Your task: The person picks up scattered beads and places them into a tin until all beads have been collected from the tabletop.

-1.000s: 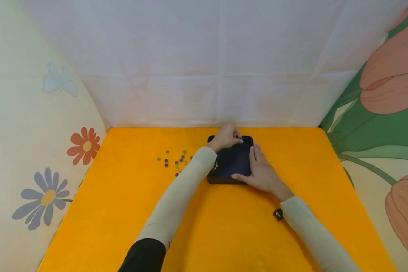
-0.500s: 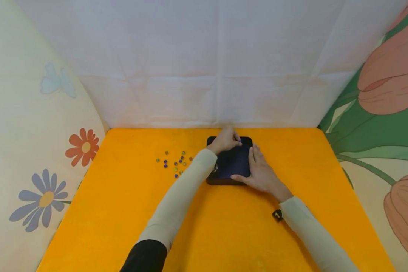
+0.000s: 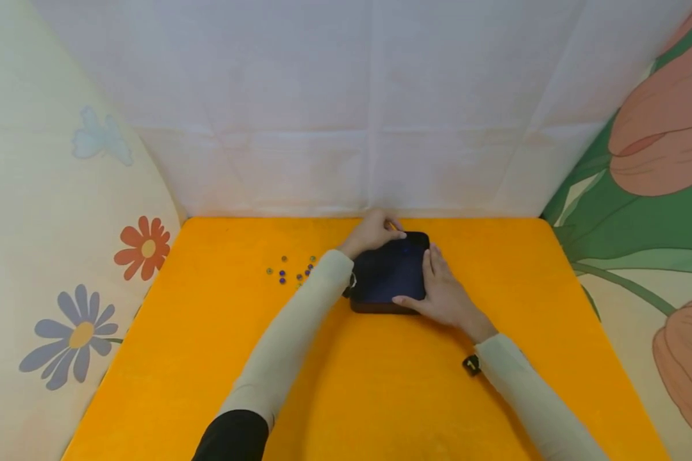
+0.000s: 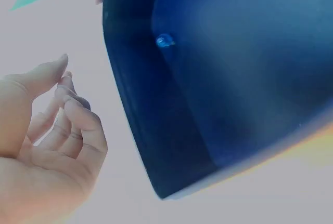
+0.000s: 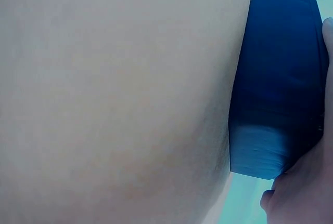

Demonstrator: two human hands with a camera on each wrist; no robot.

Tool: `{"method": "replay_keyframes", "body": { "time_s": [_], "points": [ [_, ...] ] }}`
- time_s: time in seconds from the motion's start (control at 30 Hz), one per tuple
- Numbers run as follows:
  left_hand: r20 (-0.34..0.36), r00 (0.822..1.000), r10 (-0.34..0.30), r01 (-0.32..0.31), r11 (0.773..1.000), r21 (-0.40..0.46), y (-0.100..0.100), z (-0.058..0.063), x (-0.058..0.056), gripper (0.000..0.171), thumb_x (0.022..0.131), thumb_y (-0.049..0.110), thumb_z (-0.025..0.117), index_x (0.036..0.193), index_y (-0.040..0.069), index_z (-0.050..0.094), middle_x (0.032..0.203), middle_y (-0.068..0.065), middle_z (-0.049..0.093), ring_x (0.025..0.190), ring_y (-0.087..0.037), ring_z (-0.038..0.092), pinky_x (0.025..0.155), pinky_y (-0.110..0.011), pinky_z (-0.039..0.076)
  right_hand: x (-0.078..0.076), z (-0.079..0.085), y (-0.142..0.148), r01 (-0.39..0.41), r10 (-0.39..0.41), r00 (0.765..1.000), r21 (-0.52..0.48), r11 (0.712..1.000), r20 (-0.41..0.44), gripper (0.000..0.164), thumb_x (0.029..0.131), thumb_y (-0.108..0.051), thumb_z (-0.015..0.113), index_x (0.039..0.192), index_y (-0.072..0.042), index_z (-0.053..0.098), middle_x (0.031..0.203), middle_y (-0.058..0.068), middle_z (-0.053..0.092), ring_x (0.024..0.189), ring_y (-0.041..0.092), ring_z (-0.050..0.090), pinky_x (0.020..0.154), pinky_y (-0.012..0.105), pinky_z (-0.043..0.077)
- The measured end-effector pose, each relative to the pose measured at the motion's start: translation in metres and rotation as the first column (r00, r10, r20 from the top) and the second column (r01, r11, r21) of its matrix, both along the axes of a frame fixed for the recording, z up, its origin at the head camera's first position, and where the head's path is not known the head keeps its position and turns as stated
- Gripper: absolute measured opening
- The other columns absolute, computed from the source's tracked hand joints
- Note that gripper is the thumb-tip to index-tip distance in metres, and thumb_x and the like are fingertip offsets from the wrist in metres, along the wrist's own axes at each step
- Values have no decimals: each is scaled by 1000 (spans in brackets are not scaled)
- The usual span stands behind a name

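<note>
A dark navy, open-topped box [image 3: 387,308] stands near the back of the yellow table. My left hand [image 3: 373,232] hovers at the box's back left, palm turned in. In the left wrist view, its fingers [image 4: 86,125] are loosely curled, the thumb close to the index fingertip, and nothing is between them. Inside the box, a small blue marble [image 4: 165,40] lies along the foot of the wall. My right hand [image 3: 445,296] rests against the box's right side, with straight fingers along that wall and the thumb at the near rim.
Several blue, amber and greenish marbles [image 3: 282,273] lie scattered on the yellow table [image 3: 380,384] left of the box, some hidden behind the left sleeve [image 3: 300,333]. A small black marked piece [image 3: 471,365] sits at the right cuff. A white cloth [image 3: 265,128] hangs behind the table.
My left hand has let go of the blue marble inside the box and drawn back to the left. The right hand and the box stay in place.
</note>
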State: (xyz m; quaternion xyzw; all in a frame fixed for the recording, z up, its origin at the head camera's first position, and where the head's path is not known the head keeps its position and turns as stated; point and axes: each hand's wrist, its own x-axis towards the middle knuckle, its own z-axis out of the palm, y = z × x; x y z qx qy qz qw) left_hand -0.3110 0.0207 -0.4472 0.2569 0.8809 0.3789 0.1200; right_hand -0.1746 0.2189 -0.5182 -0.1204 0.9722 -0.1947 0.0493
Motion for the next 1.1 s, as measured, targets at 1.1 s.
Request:
{"method": "replay_keyframes", "body": {
  "time_s": [1.1],
  "points": [
    [17, 991, 136, -137, 987, 84, -151, 28, 39, 27, 100, 38, 72, 115, 16, 77, 100, -10, 75, 78, -22, 66, 69, -35, 54, 2, 3, -1, 9, -8, 1000, -13, 1000, 25, 136, 84, -91, 54, 167, -1, -5, 175, 15, -21, 165, 40, -3, 128, 59, 26]
  ]
}}
